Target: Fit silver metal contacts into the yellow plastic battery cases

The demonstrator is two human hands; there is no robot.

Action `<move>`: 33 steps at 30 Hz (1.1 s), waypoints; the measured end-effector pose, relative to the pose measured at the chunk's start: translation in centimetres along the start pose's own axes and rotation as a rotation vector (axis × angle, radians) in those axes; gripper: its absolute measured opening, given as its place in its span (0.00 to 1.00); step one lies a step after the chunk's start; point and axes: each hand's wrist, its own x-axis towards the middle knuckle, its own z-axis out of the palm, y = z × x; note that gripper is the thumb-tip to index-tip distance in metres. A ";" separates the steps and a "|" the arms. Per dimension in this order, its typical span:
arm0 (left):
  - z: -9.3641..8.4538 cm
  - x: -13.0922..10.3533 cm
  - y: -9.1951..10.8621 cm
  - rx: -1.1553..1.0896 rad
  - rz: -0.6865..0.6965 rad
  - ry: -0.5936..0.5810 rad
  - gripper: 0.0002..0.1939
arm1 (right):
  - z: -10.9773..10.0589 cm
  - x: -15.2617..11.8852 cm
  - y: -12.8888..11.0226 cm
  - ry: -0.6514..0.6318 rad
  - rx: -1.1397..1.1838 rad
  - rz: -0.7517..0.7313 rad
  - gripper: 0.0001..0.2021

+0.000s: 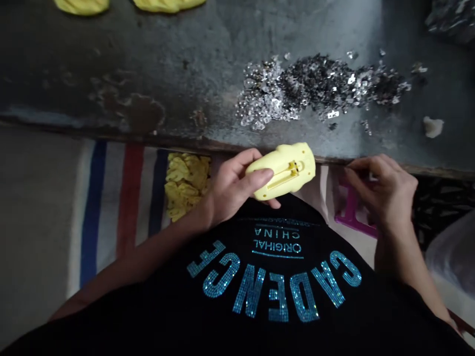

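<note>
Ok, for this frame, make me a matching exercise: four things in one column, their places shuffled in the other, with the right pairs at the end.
Things:
1. slotted yellow plastic shell
2. pile of small shiny metal pieces
3. magenta plastic piece
4. heap of yellow pieces

Places:
A. on the worn grey bench top
B. beside a dark blue stripe of the striped sheet
C. partly hidden by the right hand
D. held between the thumb and fingers of the left hand

Pairs: 1-D, 2-A, 3-C, 4-B
</note>
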 end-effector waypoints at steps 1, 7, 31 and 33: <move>0.1 -0.1 0.1 -0.017 -0.007 -0.007 0.20 | 0.4 0.1 -1.1 0.005 0.161 0.065 0.06; 0.8 -1.0 0.1 -0.083 0.012 -0.051 0.19 | 4.2 1.6 -7.0 0.029 0.553 0.084 0.09; 0.9 -1.6 -0.2 0.155 0.193 -0.029 0.26 | 4.4 1.5 -7.3 -0.046 0.636 0.120 0.05; 1.0 -1.5 -0.1 0.149 0.193 -0.021 0.27 | 4.5 1.3 -7.5 -0.037 0.619 0.106 0.06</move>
